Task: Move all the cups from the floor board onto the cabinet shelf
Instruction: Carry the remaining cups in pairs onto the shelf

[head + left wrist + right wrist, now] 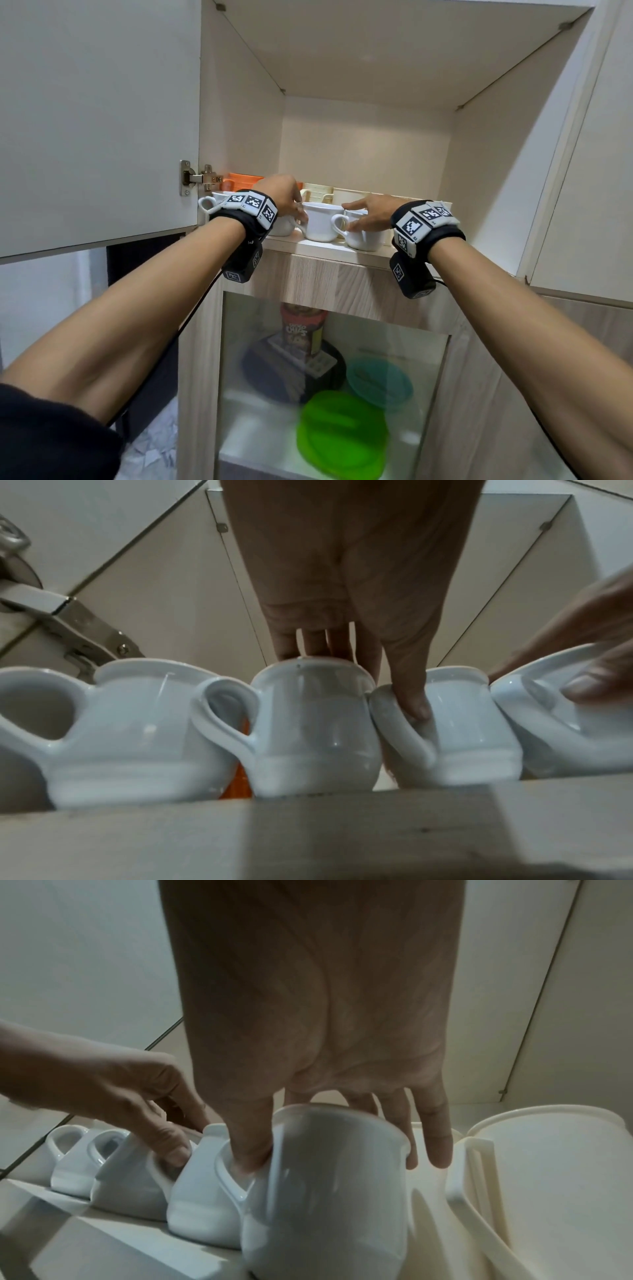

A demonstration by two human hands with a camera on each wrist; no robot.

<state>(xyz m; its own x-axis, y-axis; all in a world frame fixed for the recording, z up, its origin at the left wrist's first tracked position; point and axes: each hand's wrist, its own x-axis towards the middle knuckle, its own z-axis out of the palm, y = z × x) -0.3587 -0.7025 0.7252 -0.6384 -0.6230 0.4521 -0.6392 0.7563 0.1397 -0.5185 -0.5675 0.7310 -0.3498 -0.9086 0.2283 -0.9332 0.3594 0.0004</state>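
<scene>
We have our right hand [318, 1031] over the rightmost white cup [329, 1191], thumb hooked down through its handle and fingers draped over the rim and far side, so it is clamped on that cup, which stands at the front edge of the cabinet shelf [329, 248]. Our left hand [346, 569] reaches over the next cups along: its fingertips rest on the rim of the second cup from the left [315, 729], while the thumb presses into the handle loop of the third cup [455, 729]. The fingers bend down onto both, so we read it as gripping the pair.

We judge the task close to done. Both hands are setting or nudging cups into a row on the shelf. The floor board is out of sight, so we cannot tell whether any cups remain there.

Counting, we find four white cups in the row, the leftmost cup [137, 731] untouched. Behind them stand cream plastic containers [548, 1177], at least two, and an orange container [243, 180]. Below, behind glass, lie a green plate [342, 435] and a teal plate [380, 382].
</scene>
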